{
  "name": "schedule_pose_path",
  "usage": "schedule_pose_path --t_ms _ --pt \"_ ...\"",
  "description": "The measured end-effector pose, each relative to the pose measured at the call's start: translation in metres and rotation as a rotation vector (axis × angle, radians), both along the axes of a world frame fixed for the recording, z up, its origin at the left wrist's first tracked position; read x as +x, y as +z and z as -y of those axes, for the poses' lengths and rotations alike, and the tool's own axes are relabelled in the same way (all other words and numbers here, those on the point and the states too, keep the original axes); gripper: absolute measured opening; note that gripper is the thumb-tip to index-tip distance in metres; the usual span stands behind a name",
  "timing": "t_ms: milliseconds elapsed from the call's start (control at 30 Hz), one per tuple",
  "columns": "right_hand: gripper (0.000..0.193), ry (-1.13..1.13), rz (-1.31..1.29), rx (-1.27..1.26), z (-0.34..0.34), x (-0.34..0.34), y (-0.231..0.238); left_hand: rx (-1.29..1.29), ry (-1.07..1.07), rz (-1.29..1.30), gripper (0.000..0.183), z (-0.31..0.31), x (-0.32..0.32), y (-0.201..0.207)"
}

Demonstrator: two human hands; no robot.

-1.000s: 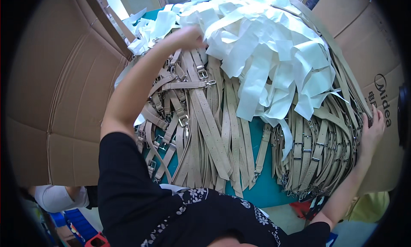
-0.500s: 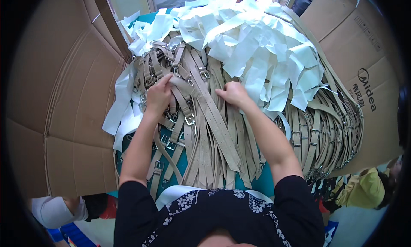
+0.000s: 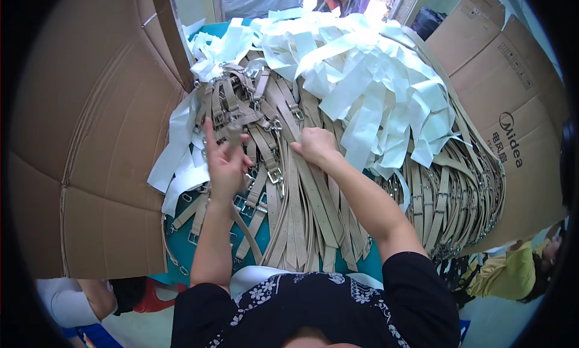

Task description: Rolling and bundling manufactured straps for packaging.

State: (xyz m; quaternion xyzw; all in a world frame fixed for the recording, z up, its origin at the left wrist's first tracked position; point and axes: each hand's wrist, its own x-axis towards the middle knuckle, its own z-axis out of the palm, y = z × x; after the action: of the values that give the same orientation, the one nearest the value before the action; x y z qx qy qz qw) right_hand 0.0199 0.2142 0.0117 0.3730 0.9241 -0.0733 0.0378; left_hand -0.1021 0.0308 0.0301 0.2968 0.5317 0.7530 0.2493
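Observation:
A thick bundle of beige belts (image 3: 300, 209), punched with holes and cut to pointed ends, lies in front of me. My right hand (image 3: 316, 147) is curled over the upper part of this bundle, its thumb and fingers closed on a belt. To the left, my left hand (image 3: 228, 168) hovers palm up over belts with metal buckles, its fingers apart and slightly blurred. A smeared piece of belt (image 3: 234, 131) shows by its fingertips; whether it touches them is unclear. A square silver buckle (image 3: 275, 176) lies between my hands.
White strips (image 3: 362, 70) are heaped across the far side of the green table (image 3: 181, 218). More buckled belts (image 3: 443, 194) are stacked at the right. Cardboard walls (image 3: 114, 149) flank the left, with another cardboard box (image 3: 482, 76) at right. People sit beyond both sides.
My left hand has let go of the curved belt it was holding and moved down toward me, its fingers spreading. My right hand has shifted slightly left and closed over the bundle.

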Motion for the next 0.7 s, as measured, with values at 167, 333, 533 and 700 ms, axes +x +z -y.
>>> schedule_pose_path --t_ms 167,333,533,700 --pt "0.037 -0.184 -0.181 -0.044 -0.055 0.055 0.002 -0.061 -0.306 0.414 0.037 -0.007 0.01 -0.035" --pt "0.036 -0.13 -0.324 -0.323 0.022 0.119 0.013 0.033 -0.475 0.986 0.021 -0.034 0.021 -0.043" --pt "0.029 -0.31 -0.56 -1.187 0.093 0.183 0.034 -0.352 -0.353 0.538 0.036 -0.083 0.053 -0.046" --pt "0.025 -0.305 -0.595 -1.603 0.101 0.232 0.012 -0.271 -0.512 0.75 0.041 -0.065 0.041 -0.046"
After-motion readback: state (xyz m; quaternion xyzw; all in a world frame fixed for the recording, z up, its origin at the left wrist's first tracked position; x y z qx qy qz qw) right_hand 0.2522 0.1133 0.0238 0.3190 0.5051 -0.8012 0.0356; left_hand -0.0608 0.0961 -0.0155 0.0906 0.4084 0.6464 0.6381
